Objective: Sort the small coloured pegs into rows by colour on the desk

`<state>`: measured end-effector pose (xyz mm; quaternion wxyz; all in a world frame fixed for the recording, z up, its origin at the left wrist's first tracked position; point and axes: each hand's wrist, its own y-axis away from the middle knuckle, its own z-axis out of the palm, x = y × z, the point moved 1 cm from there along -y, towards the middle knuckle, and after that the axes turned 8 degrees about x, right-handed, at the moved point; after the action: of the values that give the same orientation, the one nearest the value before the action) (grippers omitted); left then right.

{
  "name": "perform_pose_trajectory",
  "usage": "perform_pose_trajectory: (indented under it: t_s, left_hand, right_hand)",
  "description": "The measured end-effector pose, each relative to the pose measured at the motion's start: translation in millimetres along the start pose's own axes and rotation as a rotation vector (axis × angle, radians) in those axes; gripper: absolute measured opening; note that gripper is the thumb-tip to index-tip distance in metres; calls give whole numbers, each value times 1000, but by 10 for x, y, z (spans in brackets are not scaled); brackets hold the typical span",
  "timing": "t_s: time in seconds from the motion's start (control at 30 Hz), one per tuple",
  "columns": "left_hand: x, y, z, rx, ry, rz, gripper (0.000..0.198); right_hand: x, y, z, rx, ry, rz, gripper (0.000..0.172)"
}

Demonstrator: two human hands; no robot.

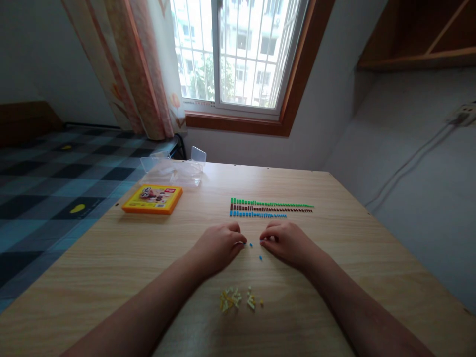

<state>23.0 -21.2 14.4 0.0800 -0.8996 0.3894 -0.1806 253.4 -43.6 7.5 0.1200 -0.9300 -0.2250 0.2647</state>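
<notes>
Two blue bits (251, 244) lie on the bench (334, 277) between left hand (219, 245) and right hand (288, 244); both hands rest curled, fingertips turned inward; whether either pinches a bit I cannot tell.

Bare desk (353, 258) lies open at three o'clock; bead rows (267, 208) bar twelve, yellow pile (238, 299) six, orange box (152, 199) ten.

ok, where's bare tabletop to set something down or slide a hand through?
Free: table right of the rows of small pieces and right hand; near-left, between orange box and left hand; far strip behind the rows. Crowded: centre, loose blue pieces between the hands, yellow pile nearer.
</notes>
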Motion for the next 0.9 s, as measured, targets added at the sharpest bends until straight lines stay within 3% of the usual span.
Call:
perform_pose_trajectory:
  t_s: [0.17,0.4,0.57,0.9]
  left_hand:
    - [-3,-6,9,-10,2,-20,20]
    - [-33,-1,2,-16,13,-85,20]
    - [-77,11,-23,24,26,-144,20]
    - [-102,8,-18,28,48,-171,21]
  right_hand:
    - [133,-28,-115,20,38,-14,16]
    - [797,-14,-519,174,187,204,20]
    - [977,7,-430,150,191,303,21]
    - [981,-42,-330,127,156,295,22]
